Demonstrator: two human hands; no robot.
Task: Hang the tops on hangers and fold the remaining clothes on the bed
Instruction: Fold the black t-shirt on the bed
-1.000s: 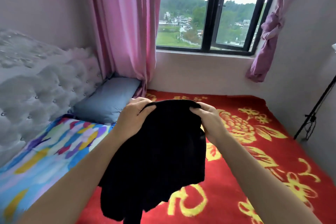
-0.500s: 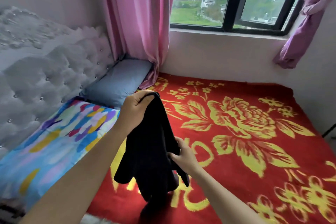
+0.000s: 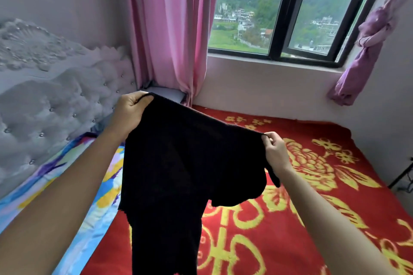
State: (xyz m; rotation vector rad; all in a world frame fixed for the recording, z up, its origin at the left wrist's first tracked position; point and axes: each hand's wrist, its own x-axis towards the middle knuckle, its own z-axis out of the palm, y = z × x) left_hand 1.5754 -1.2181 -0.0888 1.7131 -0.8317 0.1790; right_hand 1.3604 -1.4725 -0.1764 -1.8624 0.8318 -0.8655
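Black garment (image 3: 178, 163) hangs in the air above the red blanket (image 3: 324, 212), stretched between both hands. The left hand (image 3: 129, 111), at ten o'clock of the cloth, has its fingers curled round one end of the top edge. The right hand (image 3: 273, 149), at three o'clock, pinches the other end between thumb and fingertips. The cloth droops toward six o'clock and hides part of the blanket. A bright patterned sheet (image 3: 93, 219) lies at eight o'clock, a padded grey headboard (image 3: 55, 100) at nine, a pink curtain (image 3: 169, 40) at twelve and a window (image 3: 279, 18) at one.
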